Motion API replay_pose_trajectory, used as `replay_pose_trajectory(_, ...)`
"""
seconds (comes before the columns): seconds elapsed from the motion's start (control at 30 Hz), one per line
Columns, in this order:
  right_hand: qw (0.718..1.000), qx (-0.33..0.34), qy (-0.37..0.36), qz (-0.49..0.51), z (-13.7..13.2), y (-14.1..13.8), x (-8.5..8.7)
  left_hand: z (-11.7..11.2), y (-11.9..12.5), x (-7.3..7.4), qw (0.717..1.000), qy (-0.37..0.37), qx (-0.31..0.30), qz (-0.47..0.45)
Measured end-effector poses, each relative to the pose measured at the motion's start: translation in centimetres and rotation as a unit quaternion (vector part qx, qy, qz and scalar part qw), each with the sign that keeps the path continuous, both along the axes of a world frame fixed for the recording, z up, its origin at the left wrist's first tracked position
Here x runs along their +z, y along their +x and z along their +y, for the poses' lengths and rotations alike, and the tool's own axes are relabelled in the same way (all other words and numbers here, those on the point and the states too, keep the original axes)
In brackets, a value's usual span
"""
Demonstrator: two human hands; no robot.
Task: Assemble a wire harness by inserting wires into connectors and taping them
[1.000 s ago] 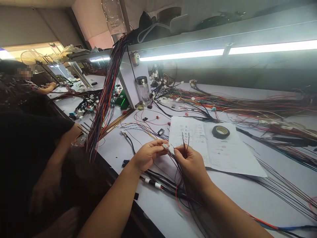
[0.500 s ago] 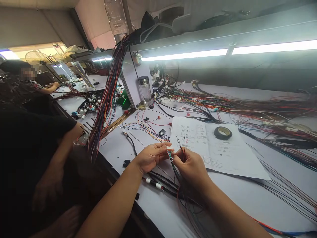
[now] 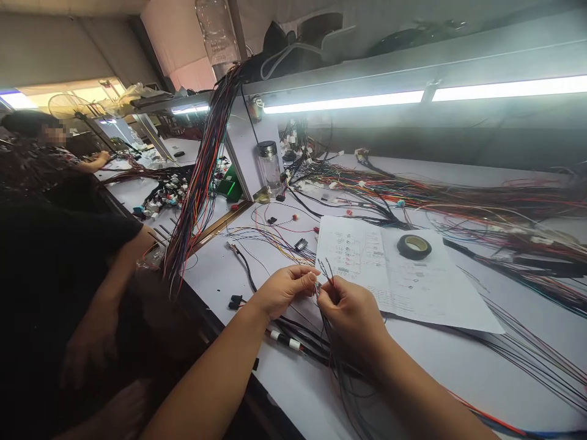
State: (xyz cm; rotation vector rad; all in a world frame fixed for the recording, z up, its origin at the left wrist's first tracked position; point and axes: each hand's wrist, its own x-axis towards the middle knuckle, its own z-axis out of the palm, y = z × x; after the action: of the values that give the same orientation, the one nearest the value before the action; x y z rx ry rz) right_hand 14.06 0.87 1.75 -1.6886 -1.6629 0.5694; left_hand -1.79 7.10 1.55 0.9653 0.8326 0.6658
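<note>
My left hand (image 3: 290, 289) is closed in a pinch around a small connector, mostly hidden by the fingers, with thin wires running out of it. Close beside it, my right hand (image 3: 351, 305) grips several dark wires (image 3: 329, 275), whose bare metal terminals stick up past the thumb and forefinger. The fingertips of both hands nearly meet where the wires enter the connector. Below the hands, the wire bundle (image 3: 334, 354) hangs down onto the white table. A printed wiring sheet (image 3: 394, 287) lies just behind my right hand.
A roll of black tape (image 3: 414, 246) rests on the sheet. Cable with white sleeves (image 3: 287, 340) lies below my left hand. A glass jar (image 3: 269, 168) stands by the shelf post, near a hanging wire bundle (image 3: 208, 159). Another person (image 3: 92, 275) sits at the left.
My right hand has shifted slightly in toward the left, and the wire ends it holds now lean further left. The connector in my left hand is more covered by the fingers.
</note>
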Motion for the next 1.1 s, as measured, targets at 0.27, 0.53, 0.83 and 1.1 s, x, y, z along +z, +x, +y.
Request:
replay_pose_trajectory(0.27, 0.998, -0.021, -0.025, -0.055, 0.6, -0.5, -0.4, -0.3, 0.4, -0.2, 1.0, 0.02, -0.007, 0.007)
replay_pose_trajectory(0.53, 0.998, 0.014, -0.054, 0.04, 0.6, -0.1, -0.4, -0.4, 0.4, 0.1, 0.998, 0.043, 0.018, 0.034)
replay_pose_trajectory(0.83, 0.999, -0.009, -0.033, 0.042, 0.9, -0.4, -0.5, -0.4, 0.7, 0.1, 0.997, 0.063, -0.001, 0.041)
replay_pose_trajectory(1.1, 0.98, 0.042, -0.029, 0.193, 0.9, -0.5, -0.5, -0.9, 0.7, 0.7, 0.987, 0.147, 0.013, 0.065)
